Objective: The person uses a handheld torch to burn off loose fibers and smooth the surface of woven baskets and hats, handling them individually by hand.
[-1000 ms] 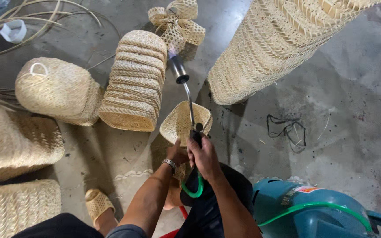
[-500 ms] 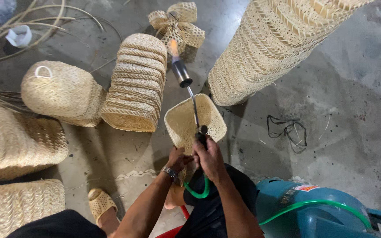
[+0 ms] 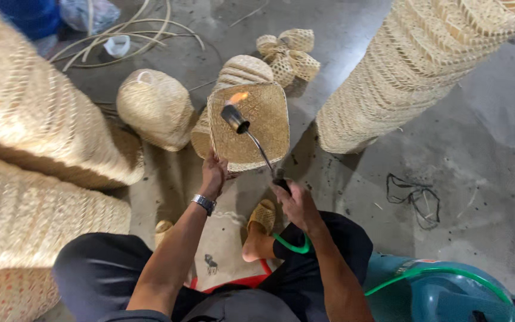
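Observation:
My left hand point(image 3: 214, 174) grips the lower edge of a square woven basket point(image 3: 251, 128) and holds it up with its flat bottom toward me. In my right hand point(image 3: 295, 204) is the handle of a gas torch point(image 3: 241, 122). Its thin metal neck runs up across the basket to a dark nozzle. An orange flame point(image 3: 237, 97) burns at the nozzle, right against the basket's upper part. A green hose point(image 3: 290, 245) leads from the torch handle down to a teal gas cylinder point(image 3: 448, 292) at my right.
Tall stacks of woven baskets lie at the left point(image 3: 31, 119) and upper right point(image 3: 412, 65). A round woven basket point(image 3: 156, 107), a short stack point(image 3: 239, 68) and a woven bow point(image 3: 287, 53) sit on the concrete floor ahead. Loose cane strips point(image 3: 138, 30) and a dark wire tangle point(image 3: 415, 200) lie nearby.
The basket has been lifted and turned so its flat bottom faces me. The torch flame, earlier pointing past the basket, now plays on its surface. My view has shifted right.

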